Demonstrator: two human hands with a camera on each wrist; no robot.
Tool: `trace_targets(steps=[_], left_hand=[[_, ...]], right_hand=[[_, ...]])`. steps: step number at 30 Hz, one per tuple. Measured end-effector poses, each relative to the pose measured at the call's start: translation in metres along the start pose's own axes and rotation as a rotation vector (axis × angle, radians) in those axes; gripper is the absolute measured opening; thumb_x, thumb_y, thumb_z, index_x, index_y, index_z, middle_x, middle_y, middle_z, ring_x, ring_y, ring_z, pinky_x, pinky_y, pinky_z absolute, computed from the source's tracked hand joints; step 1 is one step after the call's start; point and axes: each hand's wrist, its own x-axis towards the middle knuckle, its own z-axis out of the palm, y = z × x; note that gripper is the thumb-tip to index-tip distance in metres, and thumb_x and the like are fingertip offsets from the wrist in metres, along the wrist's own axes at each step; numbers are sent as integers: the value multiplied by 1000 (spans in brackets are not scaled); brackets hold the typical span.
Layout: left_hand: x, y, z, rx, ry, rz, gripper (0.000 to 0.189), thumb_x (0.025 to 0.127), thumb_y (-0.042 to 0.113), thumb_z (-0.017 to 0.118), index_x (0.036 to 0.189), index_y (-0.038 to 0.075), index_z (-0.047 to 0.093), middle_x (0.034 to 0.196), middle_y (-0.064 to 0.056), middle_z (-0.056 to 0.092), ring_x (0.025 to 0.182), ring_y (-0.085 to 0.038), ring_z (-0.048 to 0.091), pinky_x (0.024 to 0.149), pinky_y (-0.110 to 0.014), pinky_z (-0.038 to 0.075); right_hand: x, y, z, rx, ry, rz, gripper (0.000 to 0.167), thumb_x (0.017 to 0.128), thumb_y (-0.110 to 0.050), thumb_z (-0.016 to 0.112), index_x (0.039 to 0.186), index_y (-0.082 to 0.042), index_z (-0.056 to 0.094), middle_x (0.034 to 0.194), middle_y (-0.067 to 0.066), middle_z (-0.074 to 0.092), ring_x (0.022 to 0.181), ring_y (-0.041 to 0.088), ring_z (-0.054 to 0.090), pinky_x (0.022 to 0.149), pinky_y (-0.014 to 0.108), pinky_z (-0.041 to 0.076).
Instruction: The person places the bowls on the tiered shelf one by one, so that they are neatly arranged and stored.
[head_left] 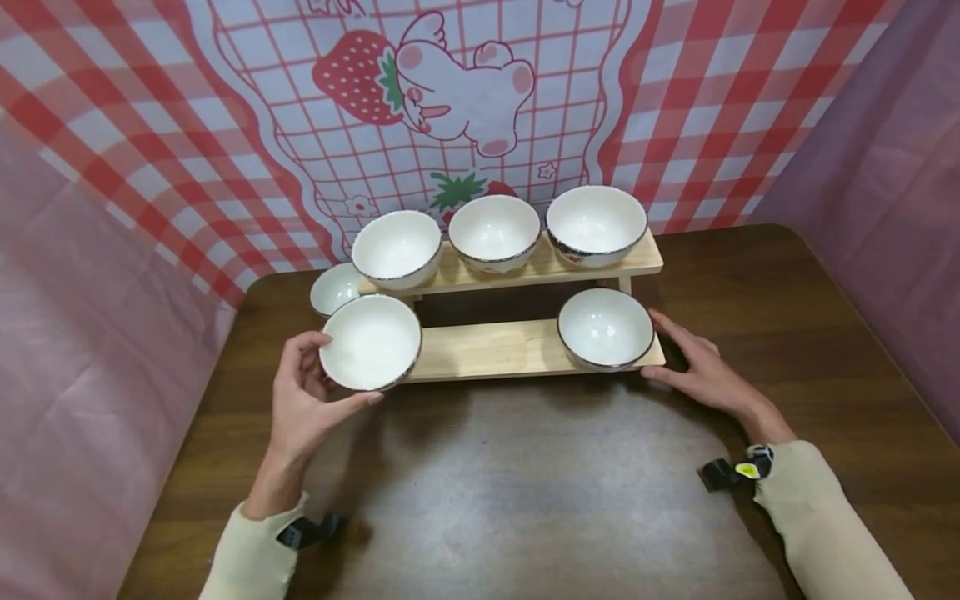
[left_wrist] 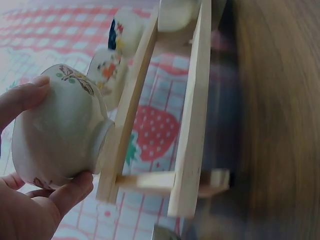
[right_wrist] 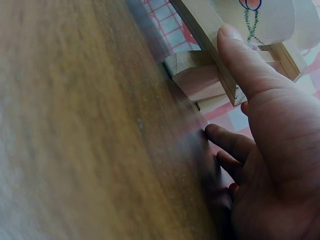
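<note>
A white bowl with a dark rim [head_left: 371, 343] is in my left hand [head_left: 303, 396], over the left end of the wooden rack's lower board [head_left: 487, 348]. My left thumb and fingers grip it from the left and front; a leaf pattern shows on its side in the left wrist view. At the right end of the lower board, my right hand [head_left: 697, 371] holds the rack, with the thumb [right_wrist: 240, 55] on the front edge. Right beside that hand, another white bowl [head_left: 606, 329] sits upright on the board.
On the rack's upper board [head_left: 528, 271] stand a left bowl [head_left: 397, 248], a middle bowl [head_left: 495, 232] and a right bowl [head_left: 596, 223]. A smaller bowl [head_left: 333, 289] is on the brown table [head_left: 510, 492] behind the held one. A checked cloth [head_left: 690, 125] hangs behind.
</note>
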Motion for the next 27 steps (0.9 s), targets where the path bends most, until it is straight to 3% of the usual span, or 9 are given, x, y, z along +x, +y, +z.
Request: trace_targets(steps=[12, 27], left_hand=[[3, -7, 44, 22, -141, -79, 87, 53, -24, 84, 126, -8, 41, 121, 4, 62, 102, -8, 64, 73, -20, 56], [13, -28, 89, -21, -233, -105, 84, 56, -21, 84, 125, -8, 39, 129, -16, 55, 104, -10, 63, 81, -21, 57]], right_hand=[[0, 0, -2, 8, -30, 39, 91, 90, -30, 75, 162, -21, 19, 166, 19, 22, 150, 49, 21, 111, 76, 20], [0, 1, -2, 6, -29, 36, 92, 90, -30, 75, 162, -22, 19, 166, 18, 23, 151, 48, 21, 112, 76, 19]])
